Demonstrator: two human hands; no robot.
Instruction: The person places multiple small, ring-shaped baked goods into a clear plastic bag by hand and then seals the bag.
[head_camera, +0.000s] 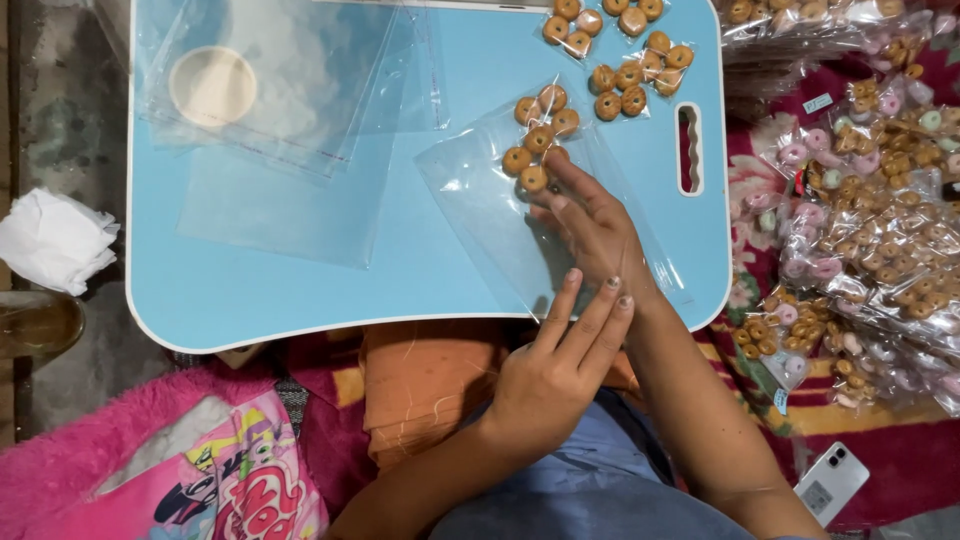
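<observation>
**On the blue tabletop: a thin bag with small ring cookies**

On the blue tabletop (300, 290), near its front edge, lies a clear plastic bag (490, 215) with a few brown ring cookies (538, 140) gathered at its far end. The right hand (590, 225) is inside or on the open end of the bag, I cannot tell which; its fingers are stretched out flat toward the cookies, and its grip is spread, pinching nothing that I can see. The left hand (560, 365) is at the near edge of the bag, fingers straight and close together, the tips touching the film beside the right wrist; it also does not pinch.

The bag looks very light, soft and slippery, so it will probably slide and wrinkle if it is pushed with one hand only. The cookies seem small, hard and dry, and likely they break or roll if pressed. A good place to hold is the empty film at the open end, away from the cookies.

More empty bags (290, 90) lie at the left, two filled packs (630, 75) at the far edge, and a big heap of packs (870, 210) on the right.
</observation>
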